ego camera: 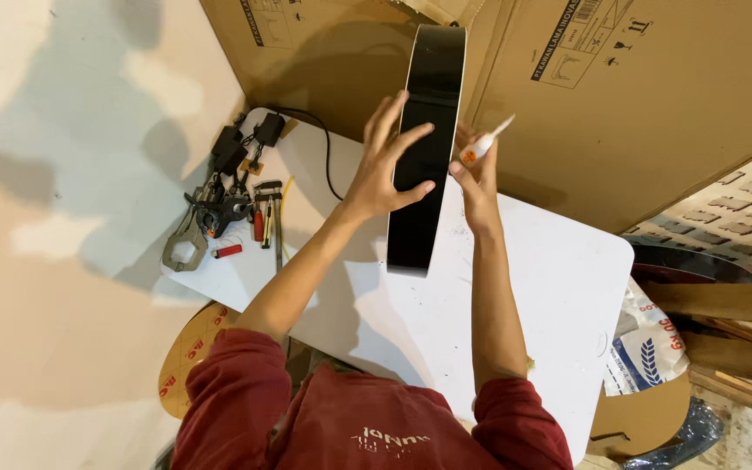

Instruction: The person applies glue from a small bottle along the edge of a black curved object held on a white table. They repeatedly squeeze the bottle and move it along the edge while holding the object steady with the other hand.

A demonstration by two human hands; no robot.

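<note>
Hands meet at the middle of the head view, on either side of a glossy black guitar body point(424, 148) standing on its edge on the white worktop point(515, 287). That body runs from about 12 o'clock down to the centre, its narrow side facing the camera and its top end leaning toward the brown cardboard boxes point(637, 104) behind. The left hand point(386, 165) is open, fingers spread flat against the black side at roughly 11 o'clock from the centre, steadying it. The right hand point(479, 178) is closed around a small white glue tube point(485, 144) with an orange mark, its thin nozzle pointing up toward 1 o'clock, just beside the right edge of the body. Both forearms come up from red sleeves point(245, 383) at 6 o'clock. At 9 o'clock on the worktop lies a cluster of tools: metal clamps point(186, 244), a red-handled tool point(258, 224) and a small red lighter-shaped thing point(228, 251), well apart from the hands. Black power adapters point(245, 144) with a black cable point(328, 161) sit at 10 o'clock.
</note>
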